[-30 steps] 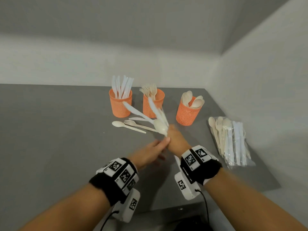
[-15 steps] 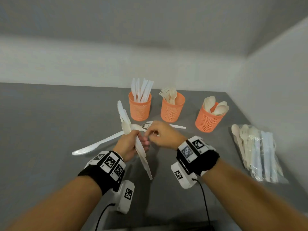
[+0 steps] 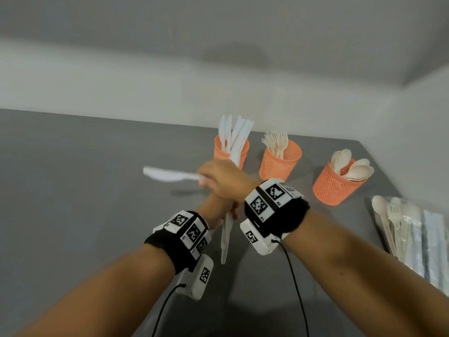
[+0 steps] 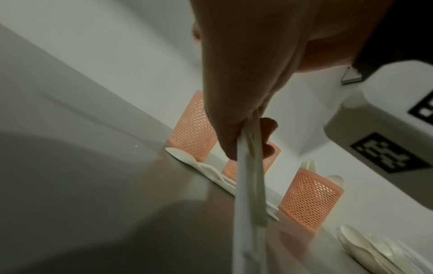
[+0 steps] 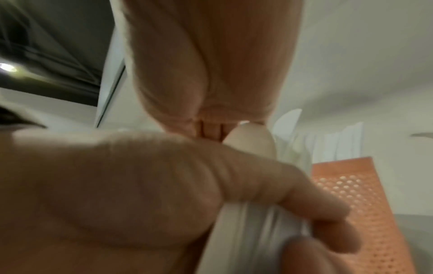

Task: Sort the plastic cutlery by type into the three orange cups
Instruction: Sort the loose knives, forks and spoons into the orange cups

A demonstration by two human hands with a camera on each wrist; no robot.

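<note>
Three orange mesh cups stand at the back: one with knives (image 3: 243,154), one with forks (image 3: 279,164), one with spoons (image 3: 335,188). My left hand (image 3: 215,210) grips a bundle of mixed cutlery (image 3: 226,237), whose handles hang down toward me; the bundle's handles (image 4: 248,185) fill the left wrist view. My right hand (image 3: 218,178) crosses above the left and pinches a white knife (image 3: 167,175) that points left, blurred. In the right wrist view the fingers (image 5: 316,209) press on the white knife (image 5: 246,231), next to the knife cup (image 5: 351,194).
A clear bag of packed cutlery (image 3: 413,239) lies at the right edge of the grey table (image 3: 85,190). Loose cutlery (image 4: 203,168) lies on the table in front of the cups. Walls close off the back and the right side.
My right hand has moved left over the left hand and now holds the white knife that stuck out of the bundle. The left hand has turned the bundle more upright.
</note>
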